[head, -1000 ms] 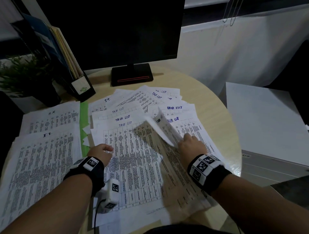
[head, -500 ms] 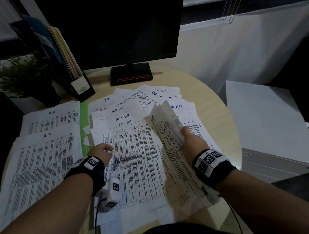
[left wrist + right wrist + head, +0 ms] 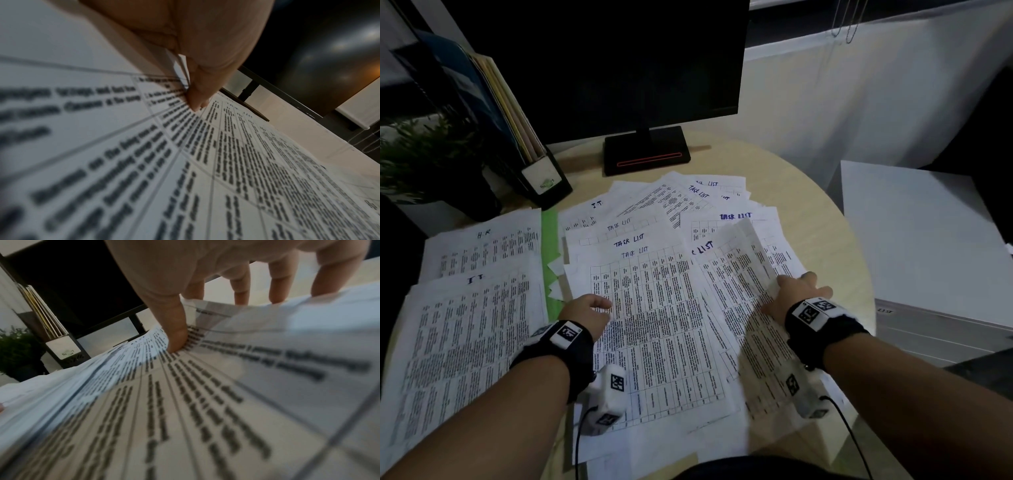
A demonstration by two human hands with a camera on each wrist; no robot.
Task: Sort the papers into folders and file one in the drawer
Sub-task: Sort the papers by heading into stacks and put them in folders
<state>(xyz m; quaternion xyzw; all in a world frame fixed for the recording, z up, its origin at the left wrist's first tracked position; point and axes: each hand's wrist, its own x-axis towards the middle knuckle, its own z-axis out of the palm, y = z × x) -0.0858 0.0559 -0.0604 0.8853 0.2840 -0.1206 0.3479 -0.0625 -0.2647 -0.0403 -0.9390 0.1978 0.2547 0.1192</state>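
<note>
Round table point(image 3: 822, 219), right hand point(image 3: 796, 298) pinching lifted sheet point(image 3: 743, 260)

The head view is dim, and its corners fall into darkness. The white papers point(image 3: 654, 325) are the brightest part; the monitor point(image 3: 602, 61) at 12 o'clock is fully black. Straight lines bend near the edges. In the left wrist view the print at 8 o'clock is strongly out of focus, and a warm glow sits at 3 o'clock. The right wrist view is blurred by motion, mostly toward 4 o'clock.
</note>
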